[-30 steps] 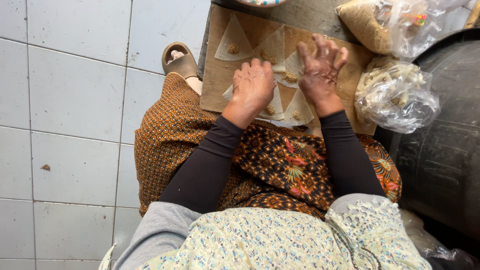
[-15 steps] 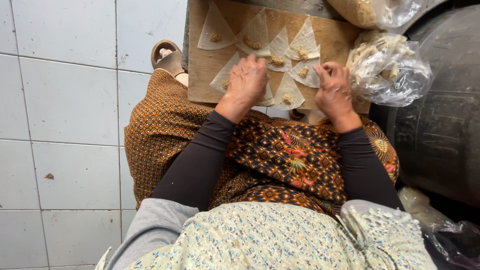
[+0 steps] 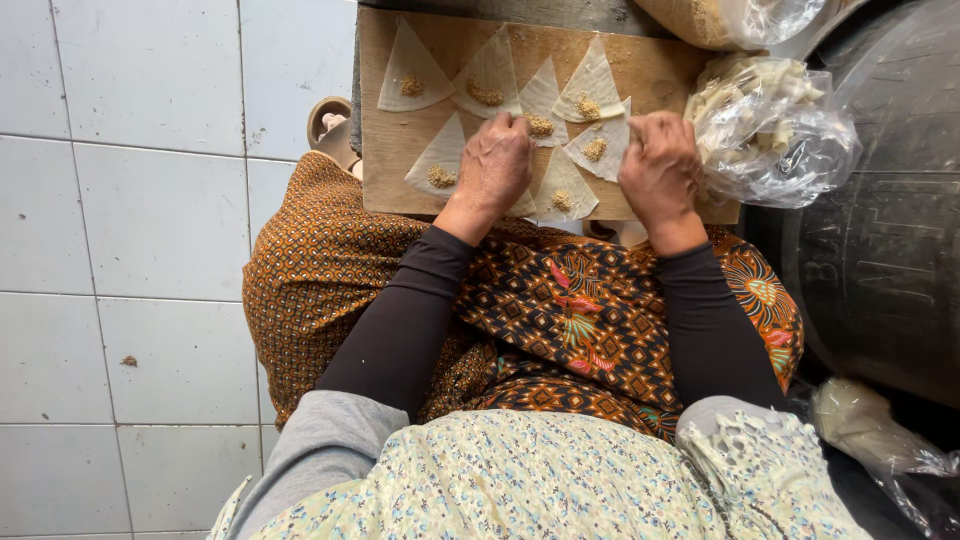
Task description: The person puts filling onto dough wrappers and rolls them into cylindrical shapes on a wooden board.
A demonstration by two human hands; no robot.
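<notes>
A wooden board [image 3: 390, 155] lies across my lap. Several thin triangular pastry wrappers [image 3: 412, 75] are spread on it, each with a small heap of brown filling. My left hand [image 3: 495, 165] rests knuckles-up on the board's near middle, fingers curled down onto a wrapper [image 3: 545, 110]. My right hand [image 3: 660, 170] is curled beside it at the right, its fingertips pinching the edge of another wrapper [image 3: 597, 150]. What lies beneath either palm is hidden.
A clear plastic bag of pale pieces [image 3: 770, 125] sits at the board's right end. Another bag [image 3: 740, 15] is at the top. A large dark round tub [image 3: 880, 250] stands on the right. White floor tiles [image 3: 150, 250] lie to the left, with a sandalled foot [image 3: 335, 125].
Both hands have come down onto the wrappers on the board, the right hand's spread fingers curling shut. The camera view has shifted so the board sits more centred.
</notes>
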